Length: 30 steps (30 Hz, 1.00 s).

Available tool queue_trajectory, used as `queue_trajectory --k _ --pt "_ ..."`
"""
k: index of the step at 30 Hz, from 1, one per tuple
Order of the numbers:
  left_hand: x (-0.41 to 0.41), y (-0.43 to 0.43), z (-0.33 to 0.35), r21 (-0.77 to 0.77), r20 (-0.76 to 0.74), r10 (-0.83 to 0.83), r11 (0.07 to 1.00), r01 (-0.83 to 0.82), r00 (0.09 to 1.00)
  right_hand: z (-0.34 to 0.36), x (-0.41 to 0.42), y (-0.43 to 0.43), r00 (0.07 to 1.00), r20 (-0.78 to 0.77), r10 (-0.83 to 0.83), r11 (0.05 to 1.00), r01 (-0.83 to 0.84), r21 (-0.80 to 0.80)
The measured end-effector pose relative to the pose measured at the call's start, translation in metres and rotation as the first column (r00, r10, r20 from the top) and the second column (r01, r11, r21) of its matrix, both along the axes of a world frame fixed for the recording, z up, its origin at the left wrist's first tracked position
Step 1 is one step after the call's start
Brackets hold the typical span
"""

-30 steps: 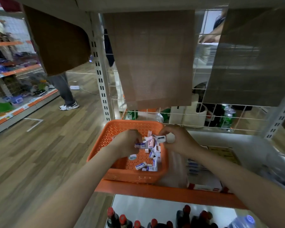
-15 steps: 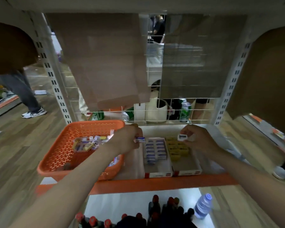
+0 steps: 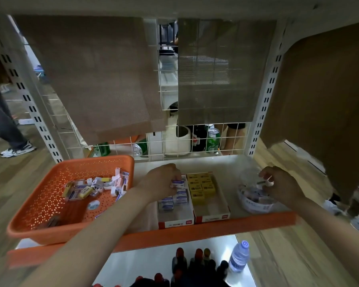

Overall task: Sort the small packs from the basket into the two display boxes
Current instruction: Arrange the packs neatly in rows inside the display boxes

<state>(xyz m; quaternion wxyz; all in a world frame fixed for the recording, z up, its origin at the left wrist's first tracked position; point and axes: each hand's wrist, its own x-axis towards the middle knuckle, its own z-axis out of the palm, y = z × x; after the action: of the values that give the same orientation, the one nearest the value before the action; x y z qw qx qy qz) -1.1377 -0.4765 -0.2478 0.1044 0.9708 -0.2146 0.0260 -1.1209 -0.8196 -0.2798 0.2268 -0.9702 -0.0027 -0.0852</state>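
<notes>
Orange basket (image 3: 56, 233) on the shelf, at left, holds loose mixed packs (image 3: 95, 187). Left display box (image 3: 174, 216) contains blue-white packs, right display box (image 3: 211, 210) yellow ones. Left hand (image 3: 162, 183) fingers pinch a blue-white pack (image 3: 178, 183) over the left display box. Right hand (image 3: 282, 187) fingers curl above a clear tub (image 3: 255, 205); whether they hold anything cannot be told.

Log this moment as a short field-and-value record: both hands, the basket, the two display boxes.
left hand: pinches a small white-and-blue pack over the left red-and-white cardboard display box
right hand: fingers curled above a crumpled clear plastic wrapper; what they hold is unclear
left box contents: rows of white-and-blue packs
right red-and-white cardboard display box: yellow packs at the back, front bare
orange perforated plastic basket: left of both boxes, loose mixed packs inside
</notes>
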Motion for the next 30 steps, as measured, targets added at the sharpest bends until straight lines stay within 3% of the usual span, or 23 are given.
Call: queue_trajectory --k 4,7,10,13,16,27,30 --pt "0.001 0.004 -0.002 -0.007 -0.006 0.011 1.000 -0.012 1.000 0.003 0.001 0.016 0.999 -0.032 -0.034 0.995 0.031 -0.098" --pt "0.000 0.007 -0.004 -0.022 -0.007 0.018 1.000 -0.018 1.000 0.008 -0.001 0.047 0.994 0.024 0.106 0.991 -0.108 0.085" --pt "-0.001 0.010 -0.004 -0.042 -0.002 0.019 0.999 -0.019 1.000 0.017 -0.014 0.096 0.942 0.026 0.333 0.885 -0.322 0.335" --pt "-0.004 0.012 -0.003 -0.054 -0.013 0.023 0.998 -0.024 1.000 0.017 -0.020 0.144 0.879 -0.044 0.474 0.838 -0.435 0.329" --pt "-0.007 0.015 -0.001 -0.066 -0.014 0.025 0.997 -0.026 1.000 0.010 -0.018 0.173 0.878 0.018 0.479 0.839 -0.463 0.286" --pt "-0.014 0.029 0.000 -0.181 -0.028 0.023 0.983 -0.028 0.999 0.014 -0.024 0.197 0.896 0.095 0.433 0.819 -0.435 0.375" --pt "-0.015 0.030 -0.002 -0.162 -0.028 0.051 0.985 -0.055 0.998 0.015 -0.023 0.197 0.899 0.092 0.427 0.766 -0.414 0.491"
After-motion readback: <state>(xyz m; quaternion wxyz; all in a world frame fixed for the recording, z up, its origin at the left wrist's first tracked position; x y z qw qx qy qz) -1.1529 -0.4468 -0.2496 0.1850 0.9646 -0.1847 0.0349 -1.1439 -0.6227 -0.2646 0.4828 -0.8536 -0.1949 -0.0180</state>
